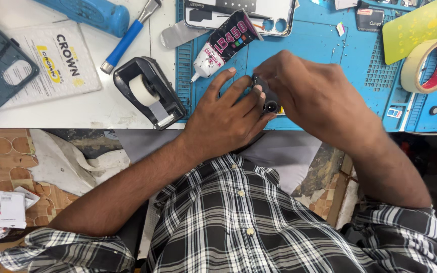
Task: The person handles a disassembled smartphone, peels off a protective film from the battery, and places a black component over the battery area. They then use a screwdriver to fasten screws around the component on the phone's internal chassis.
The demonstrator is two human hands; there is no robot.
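Hands met over the front edge of the blue work mat (319, 50) in the head view, the only view on offer. The left hand (223, 119) lay palm down with its fingers stretched forward, thumb and forefinger pinching the near side of a small black part (266, 98), a camera-like module with a round opening showing at its lower end. The right hand (312, 93) curled over the top of that same part, fingers bent and closed on it from above, hiding most of it; exactly how the fingertips sat underneath could not be told. So both hands had hold, and the part sat between them, just above the mat near the table's front edge.

Doing this well looked a matter of steadiness: wrists rested low near the mat, grip taken on the part's edges, not the round opening, and pressure kept light.

Just behind the hands lay a black glue tube (228, 43), its nozzle pointing down-left, with a phone back frame (238, 15) beyond it. Left of the mat stood a black tape dispenser (150, 91), and a blue-handled tool (125, 43) lay further back. Off to the right sat a roll of masking tape (428, 65), well apart from the work.
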